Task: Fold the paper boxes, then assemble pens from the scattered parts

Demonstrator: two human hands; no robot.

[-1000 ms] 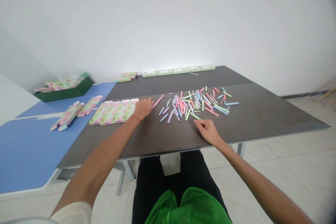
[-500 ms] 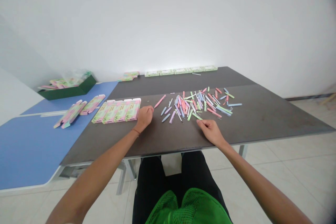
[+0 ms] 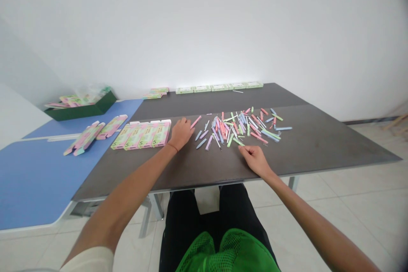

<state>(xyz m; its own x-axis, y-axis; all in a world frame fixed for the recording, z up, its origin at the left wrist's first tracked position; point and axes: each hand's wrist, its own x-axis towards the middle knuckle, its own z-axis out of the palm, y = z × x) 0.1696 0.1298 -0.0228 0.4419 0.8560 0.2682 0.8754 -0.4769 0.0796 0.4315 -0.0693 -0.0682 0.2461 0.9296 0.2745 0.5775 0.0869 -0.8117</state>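
My left hand (image 3: 182,132) lies knuckles up on the dark table, fingers bent around the near end of a pink pen (image 3: 196,121); the far end of the pen sticks out past them. My right hand (image 3: 255,158) rests at the near side of a loose pile of pen parts (image 3: 237,127), thumb and forefinger pressed together. Its fingertips meet the end of a green pen part (image 3: 238,141), and whatever lies between them is hidden. Pink, purple, blue and green barrels and thin white refills make up the pile.
Left of my left hand stands a row of pink-green boxes (image 3: 142,135). Flat cartons (image 3: 84,138) lie on the blue table (image 3: 35,178), with a green bin (image 3: 83,111) behind. Several pale green boxes (image 3: 219,88) line the back edge.
My left hand has moved forward and to the right, from beside the pink pen onto its near end, and its fingers have loosened from a fist. My right hand stays put.
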